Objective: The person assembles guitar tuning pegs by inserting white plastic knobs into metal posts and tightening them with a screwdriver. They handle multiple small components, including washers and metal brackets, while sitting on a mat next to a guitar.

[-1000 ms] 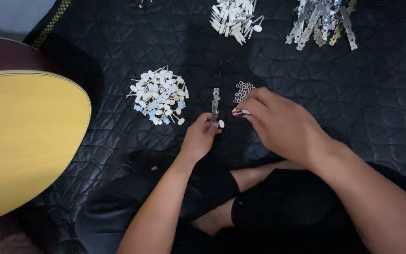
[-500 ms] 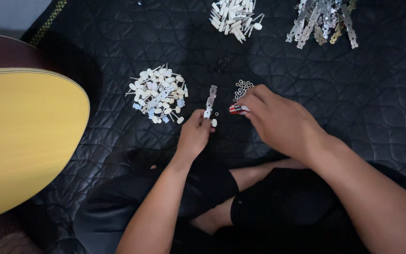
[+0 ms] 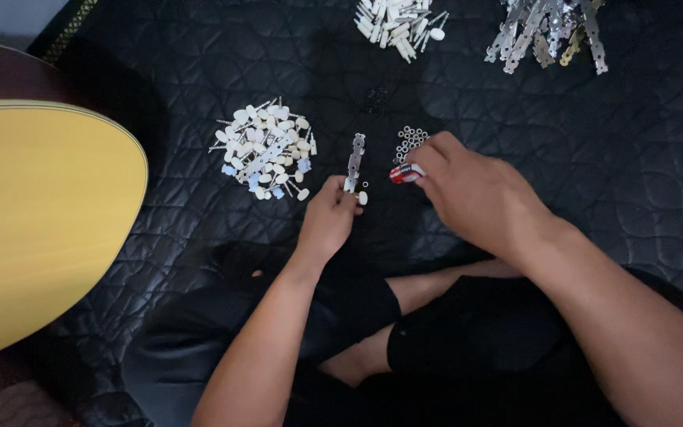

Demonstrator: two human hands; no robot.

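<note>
Black quilted fabric [image 3: 199, 47] covers the whole work area, and the person sits cross-legged on it, looking straight down. Left hand [image 3: 327, 217] is up front, fingertips pinched on the lower end of a narrow silver metal strip [image 3: 354, 158] that points away from the body, with a small white knob [image 3: 363, 198] showing right at the fingertips. Right hand [image 3: 472, 194] sits just beside it, fingers curled and closed around a small red and white tool [image 3: 405, 173], its tip poking out to the left. Just above that tool lies a cluster of tiny silver ring-shaped washers [image 3: 410, 141]. Off to the left, a heap of white-buttoned metal pegs [image 3: 266, 150]. Along the top edge, another pile of white pegs [image 3: 401, 20] and a tangle of silver metal strips [image 3: 547, 32]. At far left, the yellow body of an acoustic guitar [image 3: 33, 221] fills the edge.
</note>
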